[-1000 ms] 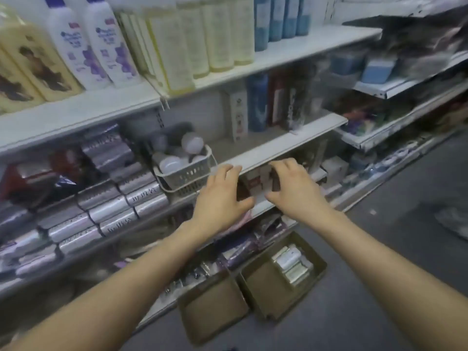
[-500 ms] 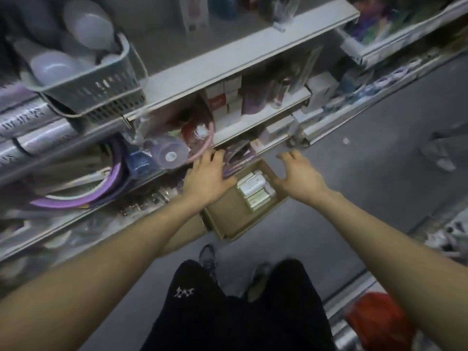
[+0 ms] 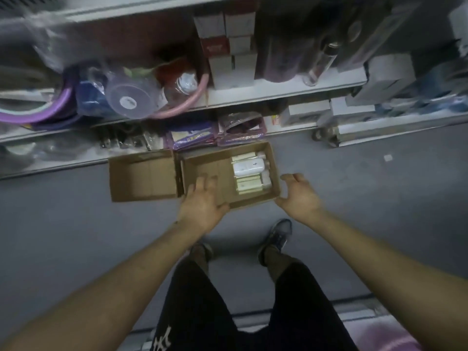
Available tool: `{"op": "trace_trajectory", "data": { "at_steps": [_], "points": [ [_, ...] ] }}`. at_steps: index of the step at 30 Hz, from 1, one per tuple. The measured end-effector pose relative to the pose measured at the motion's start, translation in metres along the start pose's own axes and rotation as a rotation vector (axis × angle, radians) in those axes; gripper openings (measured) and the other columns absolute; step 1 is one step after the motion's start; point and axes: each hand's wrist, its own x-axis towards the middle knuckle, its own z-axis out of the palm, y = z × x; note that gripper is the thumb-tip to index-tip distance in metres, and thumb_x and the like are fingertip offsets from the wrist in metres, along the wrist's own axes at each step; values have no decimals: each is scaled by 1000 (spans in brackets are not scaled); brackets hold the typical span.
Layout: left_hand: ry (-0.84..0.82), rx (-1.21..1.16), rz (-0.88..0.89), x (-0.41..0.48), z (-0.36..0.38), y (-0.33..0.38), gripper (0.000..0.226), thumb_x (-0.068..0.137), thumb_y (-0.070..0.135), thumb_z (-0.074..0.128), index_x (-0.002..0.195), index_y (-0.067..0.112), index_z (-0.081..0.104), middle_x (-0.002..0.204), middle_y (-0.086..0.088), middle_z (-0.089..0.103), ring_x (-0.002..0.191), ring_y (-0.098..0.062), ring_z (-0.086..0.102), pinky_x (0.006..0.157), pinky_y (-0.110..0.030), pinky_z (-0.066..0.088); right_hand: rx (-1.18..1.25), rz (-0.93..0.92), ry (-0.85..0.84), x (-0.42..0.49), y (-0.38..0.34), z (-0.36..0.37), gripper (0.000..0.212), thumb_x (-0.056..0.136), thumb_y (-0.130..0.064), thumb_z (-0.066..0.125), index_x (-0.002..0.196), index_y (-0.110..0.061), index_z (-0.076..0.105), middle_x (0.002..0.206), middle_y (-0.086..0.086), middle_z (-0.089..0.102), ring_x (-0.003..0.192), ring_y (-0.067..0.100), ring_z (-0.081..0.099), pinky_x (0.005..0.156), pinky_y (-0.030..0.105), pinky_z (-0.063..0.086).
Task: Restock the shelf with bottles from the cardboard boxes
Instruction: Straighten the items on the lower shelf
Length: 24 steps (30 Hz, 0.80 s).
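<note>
Two open cardboard boxes lie side by side on the grey floor at the foot of the shelf (image 3: 253, 97). The left box (image 3: 141, 178) looks bare inside. The right box (image 3: 207, 165) holds a few pale bottles (image 3: 249, 173) packed at its right end. My left hand (image 3: 202, 203) hovers over the near edge of the right box, fingers loosely spread and holding nothing. My right hand (image 3: 298, 193) is just outside the box's right near corner, fingers relaxed and spread, also holding nothing.
The low shelves carry purple packets (image 3: 192, 138), plastic bowls (image 3: 129, 97), pink and purple hoops and small white cartons (image 3: 233, 67). My feet (image 3: 278, 234) stand on the floor just behind the boxes. Another shelf edge runs along the bottom right.
My view has tipped from the upper shelves down to the floor. Both hands have dropped from the shelf edge to the right box, one at each side of it.
</note>
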Motion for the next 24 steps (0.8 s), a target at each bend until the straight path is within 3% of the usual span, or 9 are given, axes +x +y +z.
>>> {"op": "trace_trajectory", "data": {
  "at_steps": [8, 15, 19, 24],
  "points": [
    [-104, 18, -35, 64, 112, 7, 84, 98, 51, 62, 167, 26, 20, 171, -5, 19, 148, -34, 35, 116, -50, 41, 119, 65, -104, 65, 57, 98, 79, 92, -34, 71, 162, -22, 35, 158, 8, 38, 125, 35, 57, 101, 45, 54],
    [-90, 93, 53, 154, 201, -27, 87, 96, 54, 63, 166, 29, 17, 174, -2, 9, 153, -35, 31, 116, -58, 40, 279, 112, -45, 136, 87, 202, 82, 95, -34, 76, 163, -28, 29, 167, 2, 24, 142, 33, 46, 110, 48, 47],
    [-65, 98, 97, 206, 242, -43, 91, 94, 55, 67, 164, 32, 15, 175, -3, 10, 154, -36, 29, 116, -60, 39, 393, 119, 30, 185, 97, 242, 75, 97, -36, 75, 161, -28, 36, 163, 8, 33, 144, 33, 45, 116, 48, 45],
    [-8, 135, 160, 282, 275, -55, 90, 95, 52, 67, 166, 28, 16, 174, -6, 12, 153, -37, 30, 115, -56, 40, 488, 179, 104, 248, 106, 281, 68, 98, -28, 72, 158, -25, 41, 156, 8, 40, 138, 33, 50, 113, 43, 45]
  ]
}}
